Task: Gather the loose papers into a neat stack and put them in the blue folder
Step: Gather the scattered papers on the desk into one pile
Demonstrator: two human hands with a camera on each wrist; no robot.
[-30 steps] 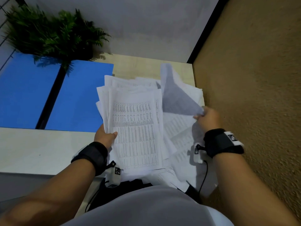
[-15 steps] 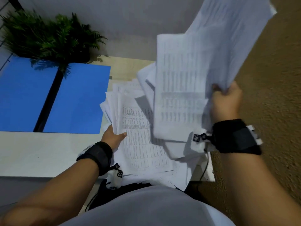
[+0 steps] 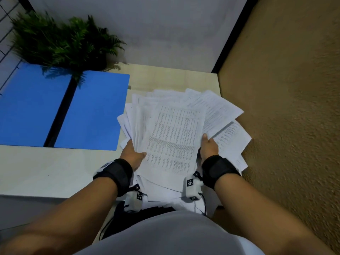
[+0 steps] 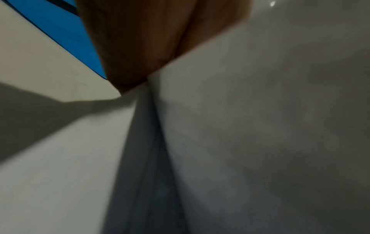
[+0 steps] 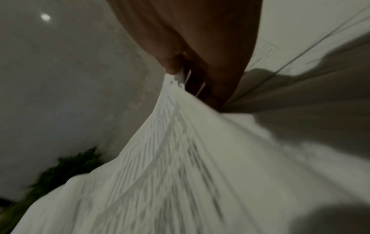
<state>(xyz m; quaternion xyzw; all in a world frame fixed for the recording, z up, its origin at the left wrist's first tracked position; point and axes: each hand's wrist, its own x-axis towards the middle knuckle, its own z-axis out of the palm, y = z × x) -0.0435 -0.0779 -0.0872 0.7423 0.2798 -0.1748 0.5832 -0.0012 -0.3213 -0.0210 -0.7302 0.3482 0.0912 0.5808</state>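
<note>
A fanned, untidy pile of printed white papers [image 3: 174, 133] lies at the right end of the table. My left hand [image 3: 133, 153] grips the pile's left edge, thumb on top of the sheets [image 4: 260, 126]. My right hand [image 3: 207, 146] holds the right edge, thumb over the top sheet and fingers under it; the right wrist view shows the papers [image 5: 180, 158] pinched between thumb and fingers. The blue folder [image 3: 88, 111] lies open and flat on the table to the left of the pile, its black spine down the middle. A strip of the folder [image 4: 66, 34] shows beside my left hand.
A green fern plant [image 3: 60, 43] stands at the back, overhanging the folder's far edge. A textured tan wall [image 3: 285, 116] runs close along the table's right side. A white wall closes the back. Some sheets overhang the table's [image 3: 46, 172] near edge by my body.
My right hand, which had lifted a bunch of sheets high in the air, has brought them down onto the pile. It now holds the pile's right edge. The left hand has stayed in place.
</note>
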